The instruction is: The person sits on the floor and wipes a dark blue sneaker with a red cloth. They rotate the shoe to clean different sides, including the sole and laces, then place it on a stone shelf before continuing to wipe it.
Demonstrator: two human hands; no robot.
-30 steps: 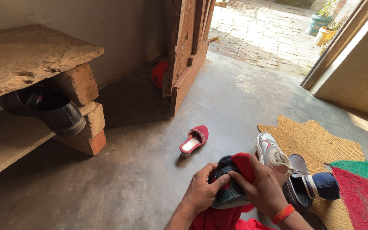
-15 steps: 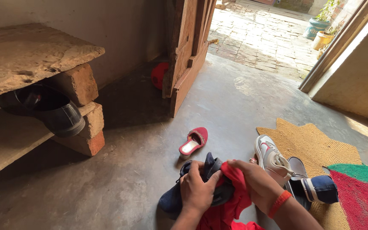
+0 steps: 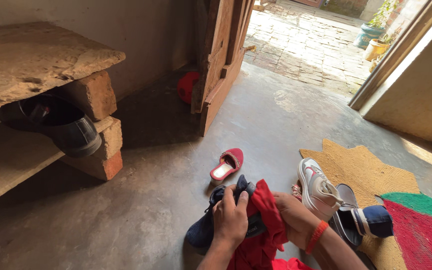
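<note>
Dark shoe [image 3: 203, 230] lowered — both grips clenched on it, red cloth [image 3: 266, 220]; seemingly touching concrete floor [image 3: 141, 200].

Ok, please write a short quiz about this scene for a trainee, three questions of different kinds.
1. True or false: the left hand grips the dark blue shoe.
2. What does the right hand press against that shoe?
A. a red cloth
B. a brush
C. a sponge
3. Which shoe lies alone on the bare floor?

Key:
1. True
2. A
3. The red slipper
</note>
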